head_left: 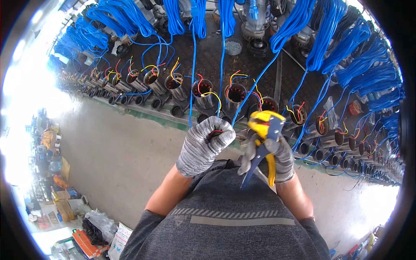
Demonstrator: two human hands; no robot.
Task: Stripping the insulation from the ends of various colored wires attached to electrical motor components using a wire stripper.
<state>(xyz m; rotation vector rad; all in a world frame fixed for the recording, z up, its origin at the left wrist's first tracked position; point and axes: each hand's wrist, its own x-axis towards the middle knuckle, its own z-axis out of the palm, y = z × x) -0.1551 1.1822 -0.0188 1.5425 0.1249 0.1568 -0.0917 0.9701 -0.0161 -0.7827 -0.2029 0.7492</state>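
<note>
Both my hands wear grey knitted gloves. My left hand [203,146] is closed in a fist at the near side of the bench. Several blue cables [193,82] run down from the bench to this fist; their ends are hidden by the glove. A bit of red and dark wire shows in the curl of its fingers. To its right, my right hand [282,160] grips a wire stripper [261,152] with a yellow head and blue and yellow handles, jaws upward. Beyond the hands stand metal motor housings [203,96] with red, yellow and blue leads sticking out.
Coiled blue cable bundles [297,21] hang along the far side of the bench [182,56]. A small bowl of grey pellets [233,47] sits among metal pump parts [255,32]. Boxes and plastic bags [102,223] lie on the floor at lower left.
</note>
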